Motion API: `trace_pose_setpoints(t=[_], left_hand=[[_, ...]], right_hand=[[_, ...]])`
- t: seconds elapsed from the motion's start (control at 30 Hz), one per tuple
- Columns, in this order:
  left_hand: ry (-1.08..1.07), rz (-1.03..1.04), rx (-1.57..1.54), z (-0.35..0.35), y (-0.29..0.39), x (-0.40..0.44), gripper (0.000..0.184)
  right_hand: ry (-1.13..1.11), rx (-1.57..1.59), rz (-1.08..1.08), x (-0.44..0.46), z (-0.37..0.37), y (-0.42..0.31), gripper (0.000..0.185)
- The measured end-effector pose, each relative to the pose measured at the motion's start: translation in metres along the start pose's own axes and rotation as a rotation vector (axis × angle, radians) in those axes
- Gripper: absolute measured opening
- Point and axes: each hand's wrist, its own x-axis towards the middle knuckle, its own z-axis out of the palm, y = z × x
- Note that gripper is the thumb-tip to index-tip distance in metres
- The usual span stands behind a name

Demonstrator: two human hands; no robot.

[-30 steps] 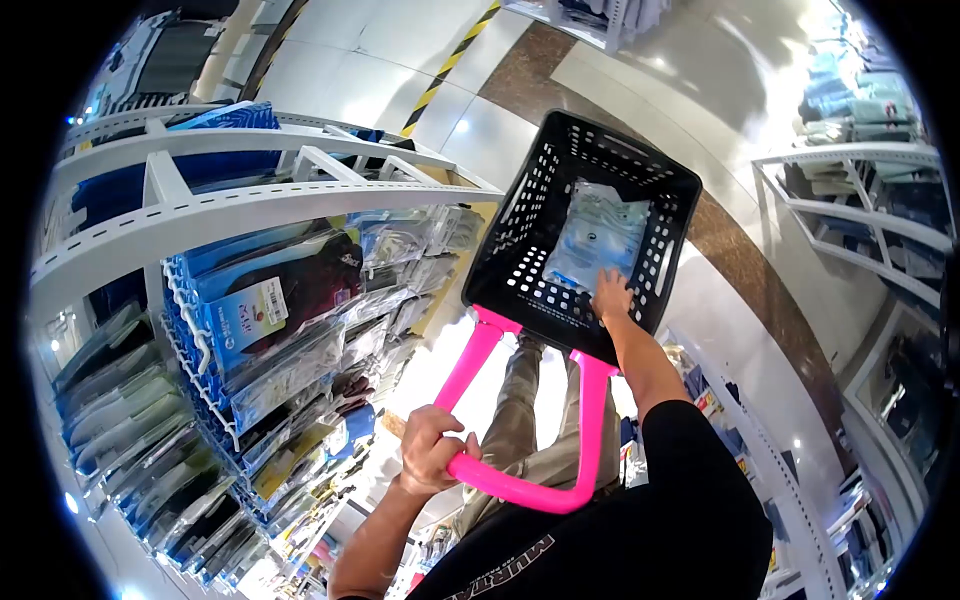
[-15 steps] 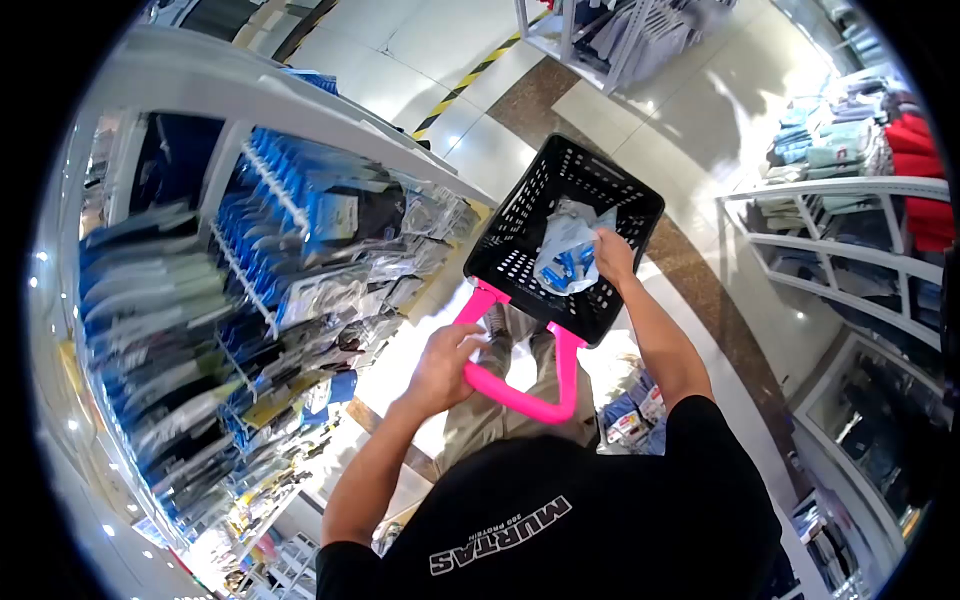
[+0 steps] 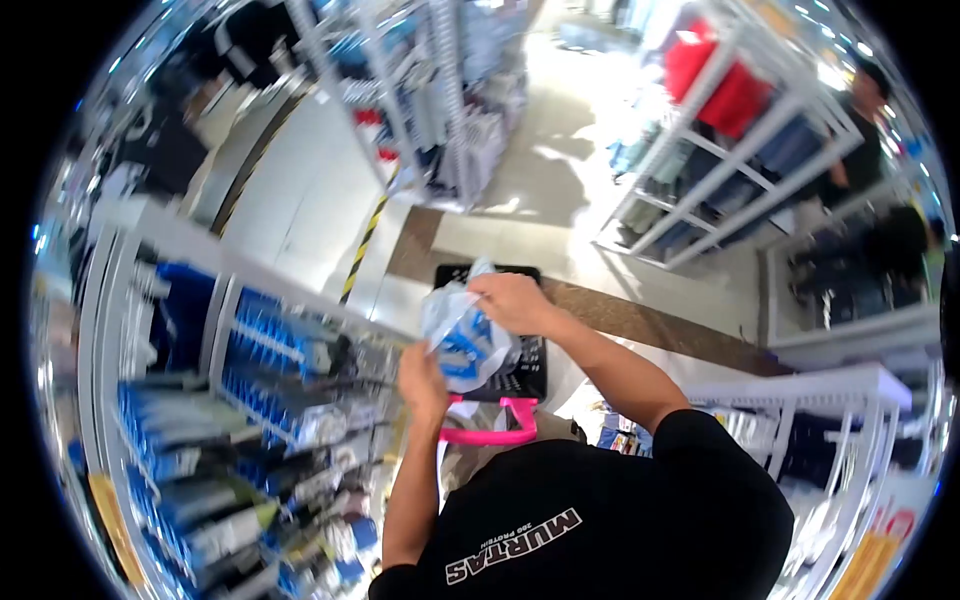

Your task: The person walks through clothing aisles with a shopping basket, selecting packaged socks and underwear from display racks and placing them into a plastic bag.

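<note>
A clear plastic bag (image 3: 465, 345) with blue and white contents hangs over the black basket (image 3: 532, 372), hiding most of it. My right hand (image 3: 512, 302) is closed on the bag's upper part. Along the bag's left edge is my left hand (image 3: 422, 378), its fingers blurred and turned toward the plastic; whether it grips the bag is unclear. The basket's pink handle (image 3: 490, 436) shows below, in front of my body, with neither hand on it.
A white rack of packaged goods (image 3: 250, 340) stands close on the left. White shelving with red and dark clothes (image 3: 720, 90) is at the upper right, near another person (image 3: 862, 120). A yellow and black floor stripe (image 3: 364, 245) runs ahead.
The bag has been lifted up out of the basket by my right hand. My left hand has left the pink handle and moved up beside the bag. The view has swung further ahead.
</note>
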Motion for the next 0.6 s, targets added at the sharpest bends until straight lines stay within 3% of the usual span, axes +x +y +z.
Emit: trace_pose_setpoints(t=[0.13, 0.37, 0.47, 0.5, 0.6], left_hand=[[-0.033, -0.142, -0.158, -0.027, 0.020, 0.028, 0.015], [-0.188, -0.077, -0.620, -0.060, 0.046, 0.048, 0.016], [-0.259, -0.178, -0.879, -0.070, 0.054, 0.042, 0.016], [-0.245, -0.160, -0.907, -0.073, 0.054, 0.041, 0.016], [-0.280, -0.253, -0.981, -0.088, 0.063, 0.035, 0.020]], right_hand=[[0.045, -0.069, 0.073, -0.019, -0.011, -0.009, 0.022], [0.205, -0.113, 0.227, -0.057, 0.003, -0.031, 0.021], [0.602, -0.086, 0.122, -0.072, 0.003, -0.083, 0.017], [0.591, -0.081, 0.146, -0.081, 0.001, -0.104, 0.019], [0.361, 0.368, 0.332, -0.099, 0.012, -0.156, 0.022]])
